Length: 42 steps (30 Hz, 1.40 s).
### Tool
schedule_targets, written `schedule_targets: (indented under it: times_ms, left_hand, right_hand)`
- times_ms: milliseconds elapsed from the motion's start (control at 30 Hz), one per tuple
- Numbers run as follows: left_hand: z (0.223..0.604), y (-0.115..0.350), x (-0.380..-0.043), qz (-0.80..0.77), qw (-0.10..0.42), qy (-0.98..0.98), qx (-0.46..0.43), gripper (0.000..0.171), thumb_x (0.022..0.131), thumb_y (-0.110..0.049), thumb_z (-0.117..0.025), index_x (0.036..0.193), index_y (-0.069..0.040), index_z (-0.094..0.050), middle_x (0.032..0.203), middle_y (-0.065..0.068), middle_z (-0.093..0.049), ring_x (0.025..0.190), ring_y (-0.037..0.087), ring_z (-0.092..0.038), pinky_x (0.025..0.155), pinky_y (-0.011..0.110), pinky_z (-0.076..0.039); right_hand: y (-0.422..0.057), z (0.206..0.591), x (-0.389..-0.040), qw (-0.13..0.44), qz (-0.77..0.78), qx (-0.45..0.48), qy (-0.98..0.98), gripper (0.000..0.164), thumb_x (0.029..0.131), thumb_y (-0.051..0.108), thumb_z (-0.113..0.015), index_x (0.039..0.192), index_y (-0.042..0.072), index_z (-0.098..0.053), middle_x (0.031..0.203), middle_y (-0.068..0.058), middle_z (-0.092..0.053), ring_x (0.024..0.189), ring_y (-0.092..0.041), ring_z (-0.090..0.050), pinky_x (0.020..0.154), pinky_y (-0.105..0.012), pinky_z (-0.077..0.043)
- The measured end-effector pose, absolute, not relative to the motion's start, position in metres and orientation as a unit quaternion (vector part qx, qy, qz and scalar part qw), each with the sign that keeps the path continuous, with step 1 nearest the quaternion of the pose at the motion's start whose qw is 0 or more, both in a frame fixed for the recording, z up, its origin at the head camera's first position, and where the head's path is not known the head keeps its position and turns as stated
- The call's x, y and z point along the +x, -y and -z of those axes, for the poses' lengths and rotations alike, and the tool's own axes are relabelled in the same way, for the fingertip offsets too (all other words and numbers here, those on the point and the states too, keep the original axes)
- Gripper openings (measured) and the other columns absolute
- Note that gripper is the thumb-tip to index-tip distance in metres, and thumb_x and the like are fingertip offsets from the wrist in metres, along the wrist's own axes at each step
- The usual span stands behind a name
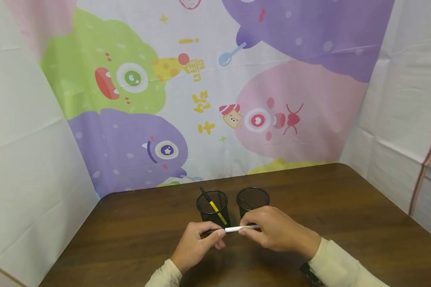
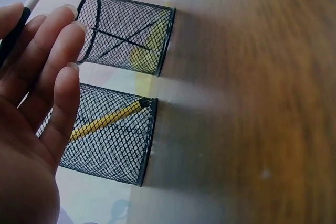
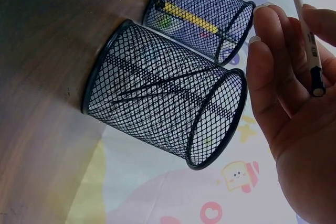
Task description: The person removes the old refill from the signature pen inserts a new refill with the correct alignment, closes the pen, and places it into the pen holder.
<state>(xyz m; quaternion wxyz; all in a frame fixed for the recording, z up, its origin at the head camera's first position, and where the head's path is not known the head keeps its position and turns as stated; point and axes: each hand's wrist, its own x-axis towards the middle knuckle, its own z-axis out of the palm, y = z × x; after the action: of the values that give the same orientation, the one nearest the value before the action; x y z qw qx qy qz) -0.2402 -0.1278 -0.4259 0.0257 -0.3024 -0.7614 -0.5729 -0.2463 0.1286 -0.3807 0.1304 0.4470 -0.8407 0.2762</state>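
Both hands hold a white-barrelled pen [image 1: 232, 229] level between them, close in front of two black mesh pen cups. My left hand [image 1: 195, 243] pinches its black capped end between thumb and fingers. At the other end, my right hand [image 1: 274, 229] pinches the white barrel; the right wrist view shows the black tail of the pen [image 3: 316, 80] lying over the palm. A yellow marker [image 1: 215, 207] with a black end leans in the left cup [image 1: 207, 217]. Thin dark sticks [image 3: 163, 94] show through the mesh of the right cup [image 3: 242, 124].
The cups stand side by side on a dark brown wooden table [image 1: 136, 227]. Behind it hangs a cartoon-printed cloth [image 1: 215, 159], with white cloth walls [image 1: 25, 159] at the sides. A small dark object [image 1: 309, 275] shows under the right sleeve.
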Motion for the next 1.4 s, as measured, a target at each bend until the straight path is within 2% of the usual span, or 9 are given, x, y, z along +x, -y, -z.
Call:
schedule_targets:
  times_ms: [533, 900, 1233, 1400]
  left_hand:
    - [0.4249, 0.1275, -0.2407, 0.569, 0.025, 0.757, -0.321, 0.021, 0.102, -0.009, -0.059, 0.091, 0.002, -0.073, 0.078, 0.008, -0.074, 0.068, 0.02, -0.071, 0.065, 0.037, -0.061]
    - [0.4245, 0.1287, -0.2395, 0.571, 0.025, 0.755, -0.321, 0.028, 0.102, -0.014, -0.059, 0.087, 0.006, -0.072, 0.075, 0.009, -0.073, 0.068, 0.018, -0.071, 0.064, 0.036, -0.061]
    - [0.4258, 0.1275, -0.2404, 0.553, 0.041, 0.771, -0.313, 0.026, 0.102, -0.007, -0.058, 0.082, 0.002, -0.072, 0.072, 0.012, -0.072, 0.064, 0.019, -0.069, 0.062, 0.041, -0.06]
    - [0.4262, 0.1274, -0.2403, 0.558, 0.037, 0.767, -0.314, 0.023, 0.102, -0.012, -0.06, 0.088, 0.0, -0.074, 0.074, 0.008, -0.073, 0.066, 0.017, -0.069, 0.062, 0.039, -0.06]
  right_hand:
    - [-0.1281, 0.3777, -0.2444, 0.13, -0.274, 0.444, 0.843, 0.008, 0.095, 0.026, -0.071, 0.088, 0.026, -0.068, 0.079, 0.023, -0.057, 0.061, 0.001, -0.047, 0.056, -0.019, -0.044]
    - [-0.1277, 0.3786, -0.2448, 0.13, -0.272, 0.446, 0.843, 0.009, 0.097, 0.029, -0.069, 0.088, 0.027, -0.068, 0.079, 0.024, -0.057, 0.062, 0.002, -0.047, 0.057, -0.019, -0.044]
    - [-0.1284, 0.3772, -0.245, 0.135, -0.277, 0.452, 0.837, 0.008, 0.097, 0.028, -0.069, 0.089, 0.025, -0.069, 0.081, 0.023, -0.058, 0.063, 0.002, -0.048, 0.058, -0.019, -0.045]
    - [-0.1294, 0.3774, -0.2448, 0.132, -0.275, 0.445, 0.842, 0.008, 0.097, 0.029, -0.069, 0.09, 0.026, -0.069, 0.082, 0.023, -0.059, 0.065, 0.001, -0.05, 0.06, -0.02, -0.046]
